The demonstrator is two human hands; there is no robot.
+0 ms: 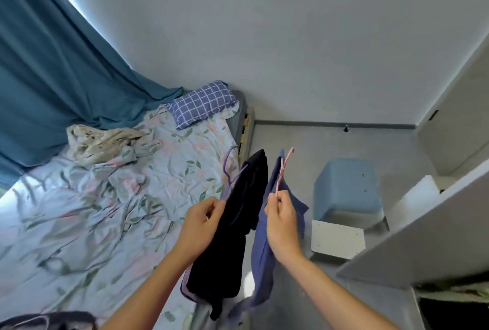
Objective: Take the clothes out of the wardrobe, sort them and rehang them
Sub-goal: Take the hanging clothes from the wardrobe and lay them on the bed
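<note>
My left hand (203, 220) grips a purple hanger (230, 171) with a black garment (232, 237) draped over it. My right hand (281, 217) pinches a pink hanger (282, 168) that carries a blue garment (262, 255). Both garments hang side by side above the bed's right edge and the floor. The wardrobe (434, 237) stands at the right with its door open; dark clothes show inside at the bottom right corner.
A bed with a floral sheet (105, 210) fills the left, with a crumpled cream cloth (105, 141) and a checked pillow (203, 103) on it. More dark clothing (50, 321) lies at the bottom left. A blue stool (346, 189) and a white board (337, 238) sit on the floor.
</note>
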